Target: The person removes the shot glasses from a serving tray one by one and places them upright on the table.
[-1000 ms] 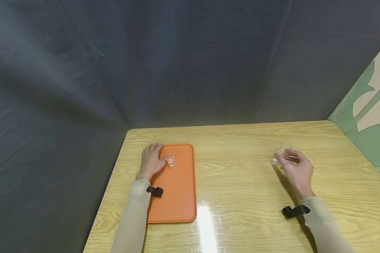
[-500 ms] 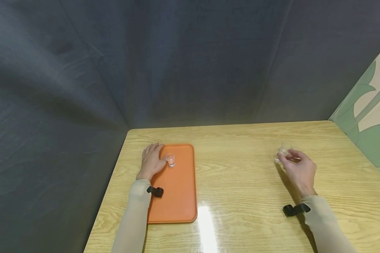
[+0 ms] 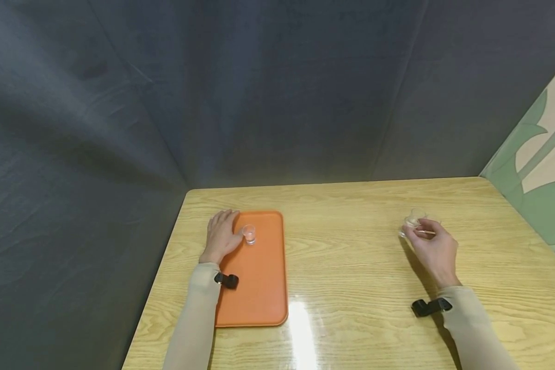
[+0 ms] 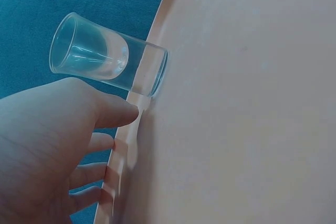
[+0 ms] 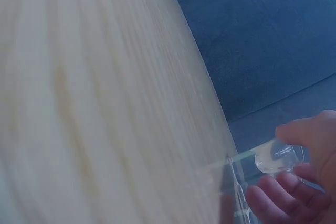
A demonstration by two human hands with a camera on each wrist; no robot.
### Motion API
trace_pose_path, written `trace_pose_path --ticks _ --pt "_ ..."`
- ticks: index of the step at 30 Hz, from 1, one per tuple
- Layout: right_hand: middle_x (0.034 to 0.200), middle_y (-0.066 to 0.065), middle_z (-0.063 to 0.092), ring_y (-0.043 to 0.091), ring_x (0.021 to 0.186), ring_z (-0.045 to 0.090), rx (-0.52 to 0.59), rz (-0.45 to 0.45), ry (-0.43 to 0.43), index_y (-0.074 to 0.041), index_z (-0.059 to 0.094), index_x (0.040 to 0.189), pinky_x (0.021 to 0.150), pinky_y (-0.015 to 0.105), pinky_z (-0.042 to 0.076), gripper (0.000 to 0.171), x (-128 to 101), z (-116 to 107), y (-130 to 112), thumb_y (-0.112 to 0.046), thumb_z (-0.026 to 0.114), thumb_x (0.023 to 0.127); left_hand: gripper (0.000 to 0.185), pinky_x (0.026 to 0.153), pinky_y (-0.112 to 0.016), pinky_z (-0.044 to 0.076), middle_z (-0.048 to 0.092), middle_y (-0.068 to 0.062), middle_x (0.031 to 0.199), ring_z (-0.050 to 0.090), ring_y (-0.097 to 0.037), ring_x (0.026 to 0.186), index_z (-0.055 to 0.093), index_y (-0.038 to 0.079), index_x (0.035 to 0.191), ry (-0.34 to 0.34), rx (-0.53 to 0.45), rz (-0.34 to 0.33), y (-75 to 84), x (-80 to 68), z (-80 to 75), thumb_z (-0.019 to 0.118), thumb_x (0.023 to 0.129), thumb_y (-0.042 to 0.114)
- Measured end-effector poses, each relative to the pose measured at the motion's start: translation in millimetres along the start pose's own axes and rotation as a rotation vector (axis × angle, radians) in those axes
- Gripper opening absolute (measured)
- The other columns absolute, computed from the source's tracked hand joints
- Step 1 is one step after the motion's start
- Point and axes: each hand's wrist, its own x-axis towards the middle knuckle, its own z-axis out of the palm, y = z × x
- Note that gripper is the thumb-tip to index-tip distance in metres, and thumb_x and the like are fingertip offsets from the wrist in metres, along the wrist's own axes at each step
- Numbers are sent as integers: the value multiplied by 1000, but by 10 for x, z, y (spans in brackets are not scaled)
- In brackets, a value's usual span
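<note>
A small clear shot glass (image 3: 249, 233) stands upright on the far end of the orange tray (image 3: 259, 288), close to its left rim, the left hand (image 3: 221, 237) resting beside it with the thumb at its side. A second clear glass (image 3: 413, 220) is pinched by the right hand (image 3: 433, 250) above the desk (image 3: 351, 267).

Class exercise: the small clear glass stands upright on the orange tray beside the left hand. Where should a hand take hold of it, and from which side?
Pinch the small glass around its side wall, probably from the left, where the left hand already rests. It stands upright on the orange tray with its mouth up.
</note>
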Motion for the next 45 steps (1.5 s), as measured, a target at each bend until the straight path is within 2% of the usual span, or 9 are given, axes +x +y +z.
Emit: trace_pose_path --ticks 5,12,16,21,24,28,32,39,45 --pt "127 29 71 -28 72 49 -8 0 -18 3 64 141 63 0 45 60 -19 -32 -1 -37 75 98 64 133 -65 13 39 -22 169 27 -45 160 49 7 159 -9 7 -5 -3 -11 13 63 104 38" --pt "124 29 74 -29 73 45 -75 -105 29 4 70 133 61 0 41 53 -25 -123 -56 -34 76 97 65 133 -65 13 40 -22 169 27 -45 160 50 7 159 -4 5 -7 -4 -14 20 63 104 38" --pt "123 29 75 -29 72 43 -111 -133 52 2 72 128 61 1 39 49 -28 -154 -128 -35 74 97 64 133 -65 13 40 -22 168 28 -45 160 50 7 158 0 7 -7 -3 -11 19 64 104 38" --pt "123 25 75 -20 75 52 -73 -162 73 0 75 124 64 -1 42 43 -43 -116 -261 -32 74 96 64 133 -65 13 40 -22 168 27 -45 160 50 7 158 1 4 -7 -1 -12 11 63 104 38" --pt "124 22 76 -15 83 57 -27 -208 43 -1 76 122 66 -2 45 38 -76 -37 -341 -29 76 96 64 133 -66 13 40 -22 168 27 -45 160 50 7 158 2 9 -5 -1 -8 3 63 104 39" --pt "123 21 75 -10 90 61 13 -269 -42 0 75 123 72 -2 47 36 -130 100 -412 -26 77 98 64 133 -66 13 40 -22 168 27 -45 160 50 7 158 3 12 -5 -2 -6 -6 63 104 39" --pt "122 22 76 -4 93 65 48 -277 -104 1 74 123 75 0 48 36 -172 255 -460 -25 76 99 64 132 -67 14 41 -23 168 28 -46 159 50 6 158 4 13 -3 2 -5 -7 63 104 38" --pt "119 21 77 34 100 74 53 -324 -194 2 74 123 76 3 50 35 -274 521 -535 -24 76 99 64 133 -66 14 40 -23 168 27 -46 160 49 6 158 -1 19 2 -3 -8 -7 62 105 39" --pt "114 18 78 31 97 75 75 -334 -249 1 75 121 77 8 54 32 -330 739 -579 -21 77 98 64 133 -65 13 40 -23 168 27 -45 160 50 6 158 4 12 4 -5 -5 -1 62 105 40"
